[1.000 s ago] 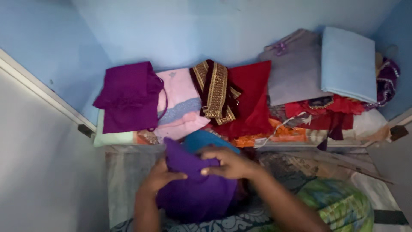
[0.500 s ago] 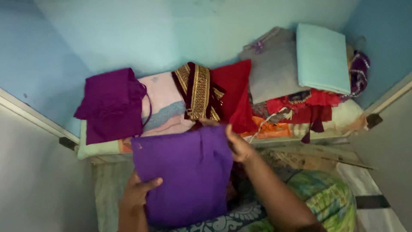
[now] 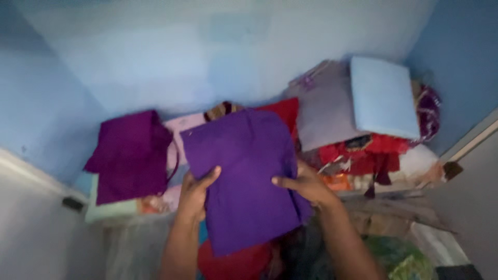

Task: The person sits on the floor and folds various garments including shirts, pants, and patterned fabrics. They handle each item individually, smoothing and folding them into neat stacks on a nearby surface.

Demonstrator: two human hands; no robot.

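Pale blue walls (image 3: 218, 57) meet in a corner, and along their foot runs a low shelf heaped with folded clothes; the picture is somewhat blurred, so fine detail is lost. Farthest left on the heap lies a dark magenta garment (image 3: 130, 155), draped over a pale green folded piece (image 3: 111, 210); just beside it a pink cloth (image 3: 179, 132) shows at its upper edge.

In front of the heap, held up toward the camera, is a folded purple cloth (image 3: 244, 176), roughly square and tilted, its lower edge hanging near a red fabric (image 3: 236, 262) at the bottom of the view. The left hand (image 3: 196, 194) clasps the cloth's left edge; the thumb lies across the front face and the other fingers are hidden behind, so the grip is closed on the fabric. The right hand (image 3: 306, 182) clasps the right edge the same way, thumb pressed flat on the front, fingers curled round behind the fold.

Behind the cloth's top peek a brown and gold striped piece (image 3: 220, 110) and a red garment (image 3: 282, 111); to the right lies a grey folded cloth (image 3: 324, 116), with a light blue folded stack (image 3: 383, 97) partly resting on it; below these sits a crumpled red heap (image 3: 365, 155).
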